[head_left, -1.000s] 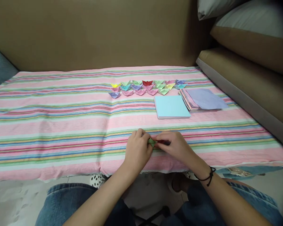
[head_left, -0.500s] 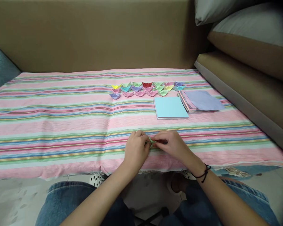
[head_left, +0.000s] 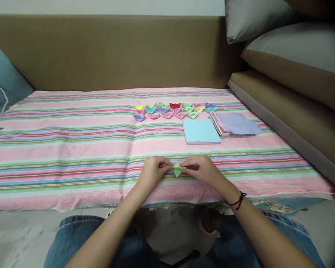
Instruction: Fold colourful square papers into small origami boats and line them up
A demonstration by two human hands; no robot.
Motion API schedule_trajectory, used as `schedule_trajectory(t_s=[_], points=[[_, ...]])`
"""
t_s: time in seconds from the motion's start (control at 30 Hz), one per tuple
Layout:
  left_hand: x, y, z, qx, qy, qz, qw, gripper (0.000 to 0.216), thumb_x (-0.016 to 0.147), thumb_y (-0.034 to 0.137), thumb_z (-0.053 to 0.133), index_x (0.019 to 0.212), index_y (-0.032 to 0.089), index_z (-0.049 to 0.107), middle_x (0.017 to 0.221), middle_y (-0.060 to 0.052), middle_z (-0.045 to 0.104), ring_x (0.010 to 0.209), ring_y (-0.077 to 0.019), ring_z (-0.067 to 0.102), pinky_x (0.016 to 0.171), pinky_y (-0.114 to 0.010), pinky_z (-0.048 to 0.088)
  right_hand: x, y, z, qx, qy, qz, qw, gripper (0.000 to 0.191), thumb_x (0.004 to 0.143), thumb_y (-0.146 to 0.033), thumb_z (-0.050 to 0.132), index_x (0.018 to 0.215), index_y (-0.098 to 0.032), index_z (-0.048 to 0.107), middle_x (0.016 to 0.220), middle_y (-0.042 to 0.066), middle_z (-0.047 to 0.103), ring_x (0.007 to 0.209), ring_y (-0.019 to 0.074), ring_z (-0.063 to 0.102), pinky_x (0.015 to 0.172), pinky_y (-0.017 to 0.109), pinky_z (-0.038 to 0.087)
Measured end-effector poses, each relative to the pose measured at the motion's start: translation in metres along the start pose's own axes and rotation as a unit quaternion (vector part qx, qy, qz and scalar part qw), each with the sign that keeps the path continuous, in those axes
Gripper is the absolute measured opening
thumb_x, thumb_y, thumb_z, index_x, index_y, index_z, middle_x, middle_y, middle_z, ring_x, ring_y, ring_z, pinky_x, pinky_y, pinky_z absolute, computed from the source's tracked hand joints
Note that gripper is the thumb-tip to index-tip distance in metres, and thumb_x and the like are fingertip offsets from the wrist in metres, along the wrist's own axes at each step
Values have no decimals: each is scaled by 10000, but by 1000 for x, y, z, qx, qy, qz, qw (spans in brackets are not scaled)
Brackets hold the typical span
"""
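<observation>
A small piece of folded light green paper (head_left: 178, 170) is stretched between my two hands, above the near part of the striped cloth (head_left: 80, 149). My left hand (head_left: 153, 170) pinches its left corner between thumb and fingers. At the opposite corner, the thumb and fingers of my right hand (head_left: 202, 168) are closed on it. The paper has a pointed lower tip and a crease down its middle. Farther back, several folded paper boats (head_left: 166, 115) in many colours lie in rows on the cloth.
A stack of light blue square paper (head_left: 201, 131) lies beyond my right hand. Beside it is a looser pile topped by a purple sheet (head_left: 238, 123). Brown and grey cushions (head_left: 290, 96) are stacked along the right. A brown backrest (head_left: 114, 52) rises behind the cloth.
My left hand has moved left and turned, so more of the green paper shows between my hands. The camera view has tilted up slightly.
</observation>
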State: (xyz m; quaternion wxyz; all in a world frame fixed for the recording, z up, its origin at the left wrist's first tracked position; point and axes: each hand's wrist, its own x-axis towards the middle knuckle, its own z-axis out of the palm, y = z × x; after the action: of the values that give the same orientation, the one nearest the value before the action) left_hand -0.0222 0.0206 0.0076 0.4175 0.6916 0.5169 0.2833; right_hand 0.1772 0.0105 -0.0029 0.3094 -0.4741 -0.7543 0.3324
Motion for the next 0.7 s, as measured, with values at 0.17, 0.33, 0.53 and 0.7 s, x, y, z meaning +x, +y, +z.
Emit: schedule_trajectory(t_s=[0.17,0.33,0.53,0.7], points=[[0,-1,-1,25,12,7,1000,122,704,262,627,685,170,705,677,-38,701,622,-176,604,573,-256,420,0,-3,-5,13,-18,10,1000,152,735,-189,657,861,-177,741,803,55,714,687,177,651,599,263,497],[1,-1,-2,5,11,8,1000,99,678,243,640,652,168,699,658,-35,703,613,-173,606,586,-254,423,2,-11,-5,-15,20,-11,1000,264,700,-280,718,940,-168,708,858,67,670,742,175,624,619,261,481],[2,-1,0,-14,20,18,1000,71,647,234,659,619,176,690,595,-18,679,553,-153,574,549,-248,396,10,-25,11,-138,28,-40,989,30,695,-157,672,717,-178,677,758,43,592,766,184,547,686,296,423],[2,-2,-3,-56,42,13,997,89,629,264,691,646,177,682,605,-17,674,575,-158,592,561,-252,441,16,-29,17,-87,50,-14,995,167,657,-68,624,532,-179,608,673,28,567,741,178,521,726,313,394]])
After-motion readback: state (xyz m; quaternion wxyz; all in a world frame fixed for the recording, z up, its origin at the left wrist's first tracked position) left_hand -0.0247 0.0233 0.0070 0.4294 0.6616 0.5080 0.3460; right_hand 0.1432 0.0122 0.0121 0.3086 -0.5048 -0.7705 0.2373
